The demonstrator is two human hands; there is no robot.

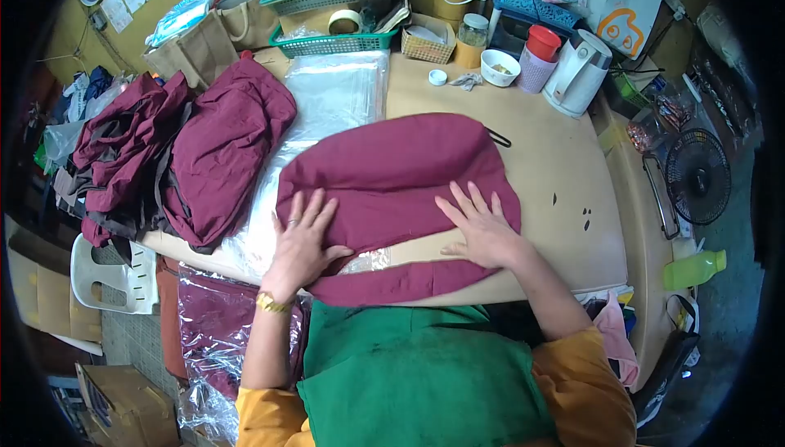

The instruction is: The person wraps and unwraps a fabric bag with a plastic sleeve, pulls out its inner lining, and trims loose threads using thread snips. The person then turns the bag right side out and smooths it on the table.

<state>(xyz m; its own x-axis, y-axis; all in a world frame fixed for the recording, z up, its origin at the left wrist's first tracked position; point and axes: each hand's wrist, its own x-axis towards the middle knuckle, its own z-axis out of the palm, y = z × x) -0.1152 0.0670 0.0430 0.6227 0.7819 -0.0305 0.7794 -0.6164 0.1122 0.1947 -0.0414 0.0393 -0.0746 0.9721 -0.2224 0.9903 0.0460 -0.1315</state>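
A maroon cloth piece [392,157], perhaps a folded garment or bag, lies spread on the table in front of me. Its far part is padded or folded over and rounded. A maroon band [401,283] curves along its near side, with bare tabletop showing through the gap between. My left hand [304,238] presses flat on the left end of the cloth, fingers spread. Over on the right end, my right hand [481,226] also rests flat with fingers apart. A thin black loop [499,138] sticks out from under the far right edge.
Stacked clear plastic bags [339,91] lie behind and left of the cloth. More maroon cloth [221,148] is heaped at the left. A white kettle [578,73], pink cup [537,67], small bowl [500,68] and baskets [428,42] line the back. Plastic-wrapped maroon cloth [221,324] hangs below the near edge.
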